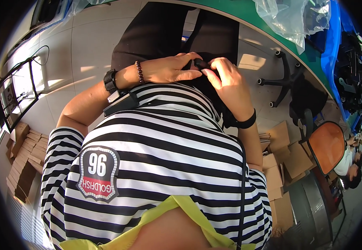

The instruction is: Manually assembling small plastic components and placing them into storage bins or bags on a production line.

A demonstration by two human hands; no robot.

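Both hands meet in front of my waist, above my dark trousers (158,35). Between their fingertips is a small, rounded black object (201,63); its kind cannot be made out. My left hand (170,68) pinches it from the left, thumb and forefinger closed toward it. From the other side my right hand (230,83) grips it, fingers curled and thumb pressed near it. Black material hangs just below the right hand, partly hidden. A black box-like device (122,105) with a silvery part lies against my striped shirt (160,137), beneath the left forearm.
A green-topped table (247,18) curves along the far side, with clear plastic bags (293,18) and a blue bin (331,41) of dark parts. At right are a wheeled chair base (282,79), an orange chair (327,146) and cartons (295,162). More cardboard (27,154) is stacked left.
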